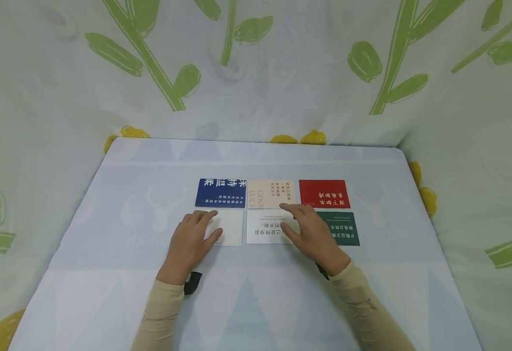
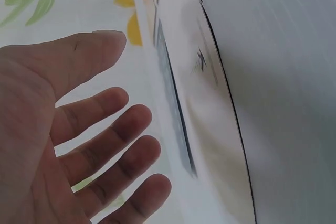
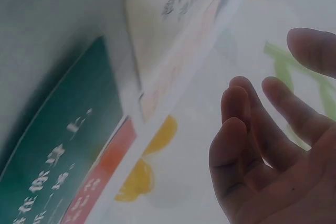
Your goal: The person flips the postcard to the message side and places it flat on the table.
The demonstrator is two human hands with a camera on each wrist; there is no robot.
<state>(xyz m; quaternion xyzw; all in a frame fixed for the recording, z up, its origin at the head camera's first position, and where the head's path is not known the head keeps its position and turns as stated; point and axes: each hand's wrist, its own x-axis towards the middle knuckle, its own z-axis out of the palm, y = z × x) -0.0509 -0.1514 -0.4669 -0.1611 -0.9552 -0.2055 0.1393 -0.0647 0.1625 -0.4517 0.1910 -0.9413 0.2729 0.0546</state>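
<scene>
Two rows of printed cards lie flat on the table. In the head view the far row has a blue card, a pale pink card and a red card. The near row has a plain white card, a white card with dark lettering and a green card. My left hand hovers over the plain white card, its fingers relaxed and holding nothing. Above the lettered white and green cards is my right hand, fingers loosely bent with nothing between them, partly hiding both cards.
A pale patterned cloth covers the table. White fabric with green leaf prints hangs behind and at both sides. Dark wrist straps show beneath the wrists.
</scene>
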